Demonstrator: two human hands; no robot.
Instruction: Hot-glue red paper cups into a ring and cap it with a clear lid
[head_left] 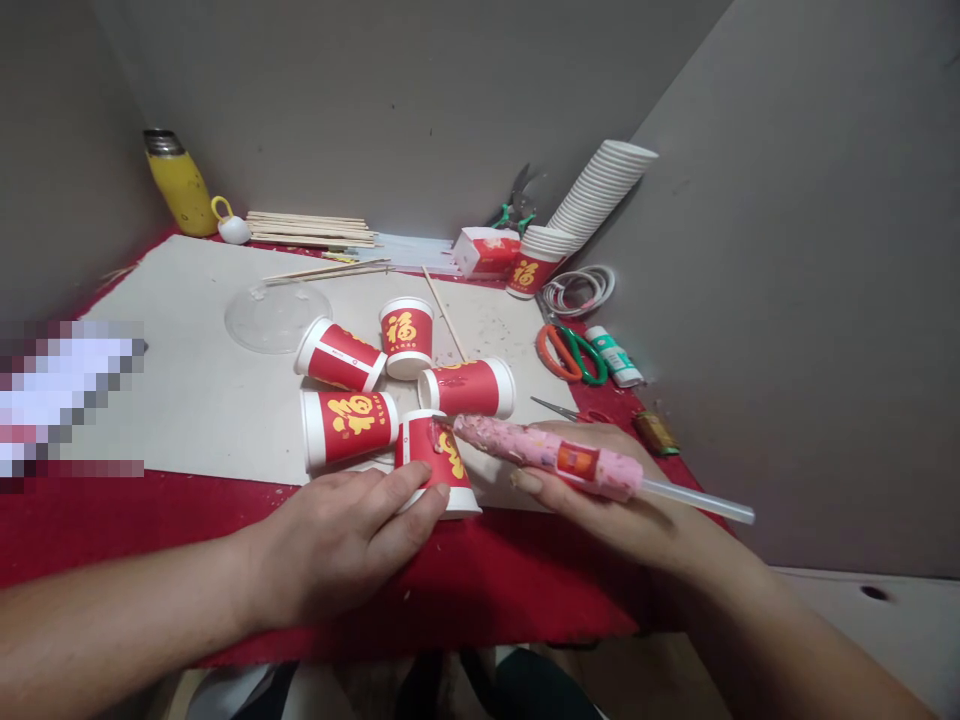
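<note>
Bare hands [337,540] and bare forearms [150,600]; dark, greenish clothing [536,688] shows below the table's [525,585] near edge.

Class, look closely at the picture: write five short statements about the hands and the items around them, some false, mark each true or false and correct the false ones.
1. The right hand holds a pink glue gun. True.
2. The left hand touches nothing. False: its fingertips are on the nearest red cup.
3. Five red cups form a ring. True.
4. The yellow bottle is at the right. False: it is at the back left.
5. A tall stack of paper cups is at the back right. True.
</note>
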